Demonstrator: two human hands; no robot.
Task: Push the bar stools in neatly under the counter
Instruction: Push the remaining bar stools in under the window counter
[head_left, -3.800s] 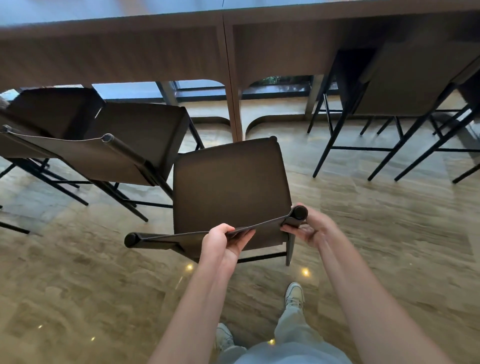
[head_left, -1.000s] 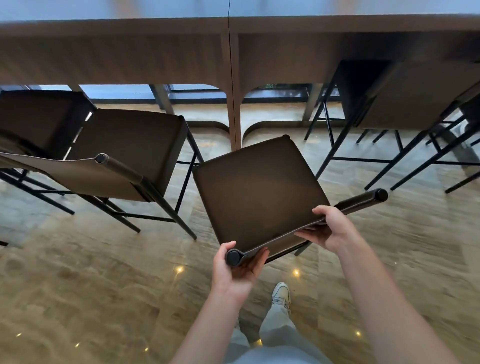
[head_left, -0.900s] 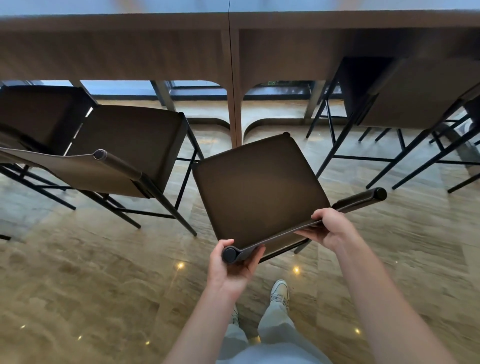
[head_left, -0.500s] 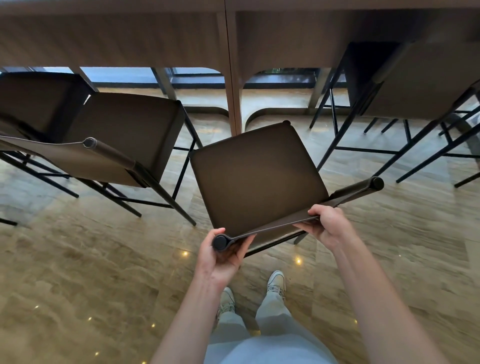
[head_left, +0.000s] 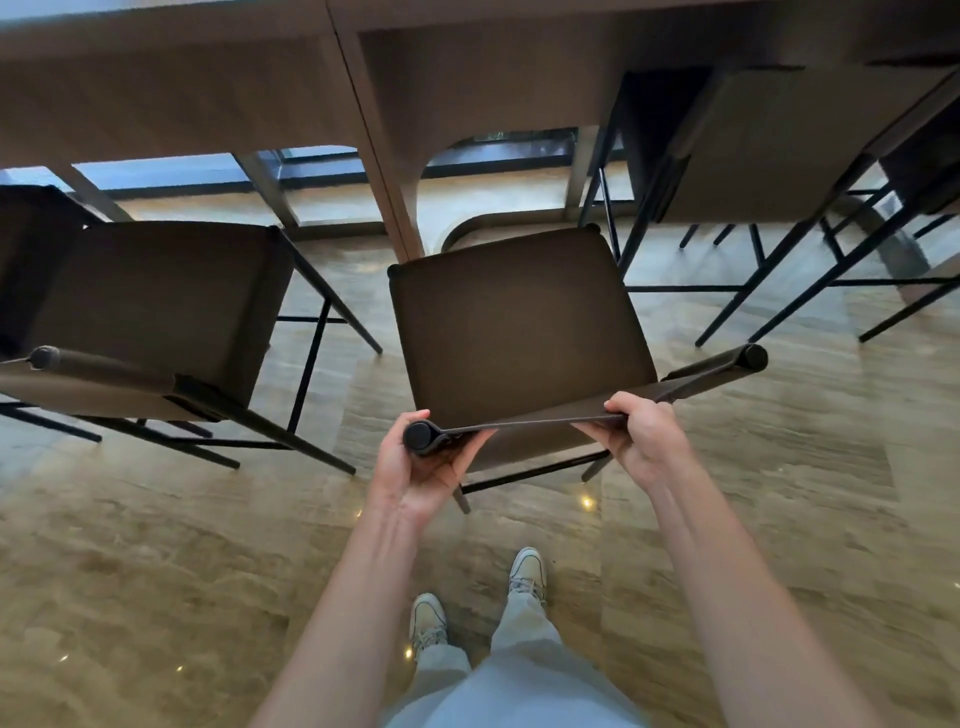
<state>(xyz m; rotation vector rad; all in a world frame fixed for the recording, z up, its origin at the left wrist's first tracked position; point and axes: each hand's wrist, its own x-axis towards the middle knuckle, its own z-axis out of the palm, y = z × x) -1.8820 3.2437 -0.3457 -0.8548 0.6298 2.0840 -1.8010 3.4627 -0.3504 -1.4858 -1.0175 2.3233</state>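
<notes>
Two hands are kept on the back of the middle stool (head_left: 519, 332). The left hand (head_left: 421, 467) is wrapped round the round end of the back rail, and the right hand (head_left: 636, 436) is closed over the thin top edge, so the stool can be steered straight. The stool is set at a slant, just before the counter (head_left: 467, 78), beside its leg (head_left: 395, 197), not yet tucked under. A shiny stone floor (head_left: 156, 571) is seen, with another stool (head_left: 156, 301) left out on the left and one (head_left: 769, 150) tucked in on the right.
</notes>
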